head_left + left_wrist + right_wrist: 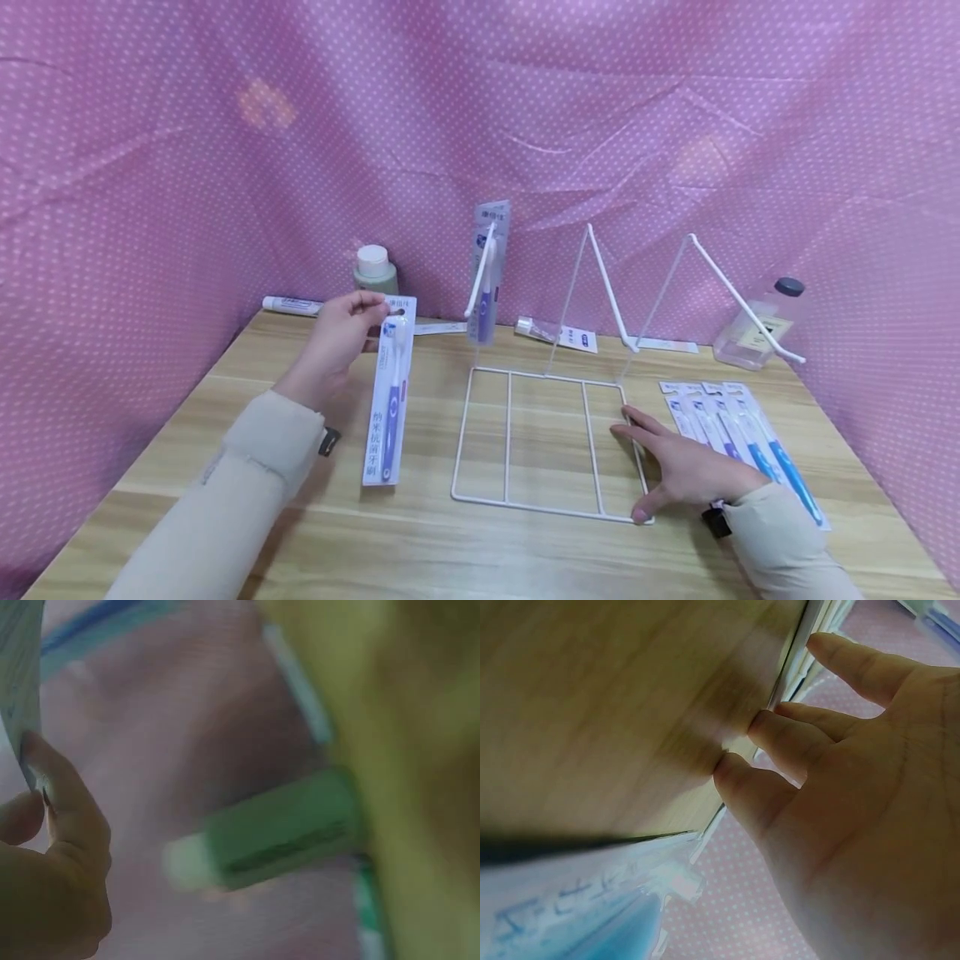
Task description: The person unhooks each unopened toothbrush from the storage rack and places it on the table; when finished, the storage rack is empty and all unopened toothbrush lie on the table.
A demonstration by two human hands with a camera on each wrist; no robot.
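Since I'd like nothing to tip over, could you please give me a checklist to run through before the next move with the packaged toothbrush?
1. Left hand pinches the packaged toothbrush at its top: ok.
2. Right hand rests flat on the wire rack base: ok.
3. First hook already carries a hung pack: ok.
4. Middle hook bare: ok.
5. Spare packs lie beside the rack: ok.
6. Hang hole facing a hook: cannot tell.

Packaged toothbrush (390,400) in left hand (341,333) — vertical Chinese print down card's lower part, reads roughly 纳米抗菌牙刷. Smaller print at card top too small to read. Hanging toothbrush pack (487,267) on wire rack (547,433) — header print blurred. Packs by right hand (690,467), tubes, bottles along back — labels unreadable. Wrist views blurred, nothing legible.
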